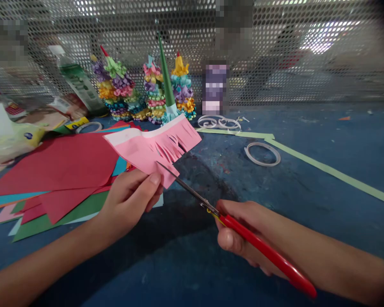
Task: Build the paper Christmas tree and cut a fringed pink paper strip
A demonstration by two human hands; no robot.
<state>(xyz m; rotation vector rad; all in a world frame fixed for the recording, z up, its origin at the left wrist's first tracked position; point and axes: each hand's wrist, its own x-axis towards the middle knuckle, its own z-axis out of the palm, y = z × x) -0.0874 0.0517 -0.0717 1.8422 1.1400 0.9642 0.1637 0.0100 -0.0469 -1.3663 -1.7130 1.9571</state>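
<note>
Paper-craft workshop: a scuffed blue work surface backed by a perforated metal screen, carrying stacked coloured paper sheets, tiered paper trees, and coils and strips of pale green paper.

No words can be read: the green label on the plastic bottle is too blurred, and the upright box is pixelated — nothing legible on either.

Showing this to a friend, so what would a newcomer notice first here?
A pink paper with a snipped fringe stands out at centre, pinched by the left hand, while the right hand points red scissors at it. Behind it, colourful paper cones stand against a metal mesh.
</note>
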